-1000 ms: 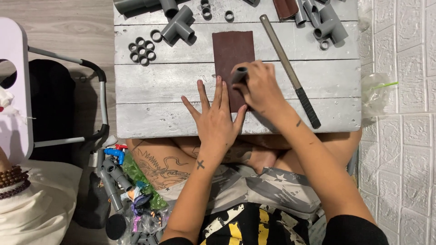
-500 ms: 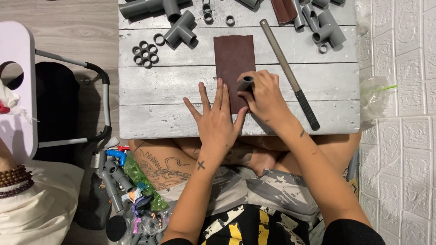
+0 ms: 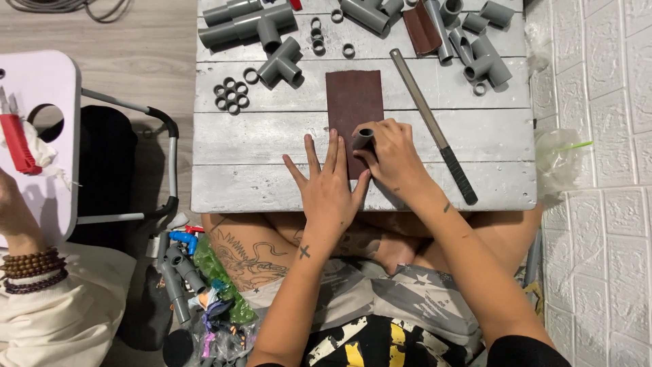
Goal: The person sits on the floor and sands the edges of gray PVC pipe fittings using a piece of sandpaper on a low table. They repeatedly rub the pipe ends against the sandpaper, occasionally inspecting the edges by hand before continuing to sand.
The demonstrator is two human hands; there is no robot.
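Head view: the left hand [image 3: 331, 187] lies flat, fingers spread, pinning the near end of a brown sandpaper sheet [image 3: 353, 102] to the grey plank surface [image 3: 272, 146]. The right hand [image 3: 394, 155] grips a short grey pipe piece [image 3: 361, 138], end-down on the grit. A slack left hand could let the sheet skid; knuckles might scrape the abrasive. At 1 o'clock lies a flat metal file [image 3: 435, 126] with a black handle; smooth rings [image 3: 231, 95] and fittings [image 3: 280, 62] lie at 11.

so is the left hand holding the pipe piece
No, the left hand lies flat on the sandpaper sheet; the right hand grips the short grey pipe piece.
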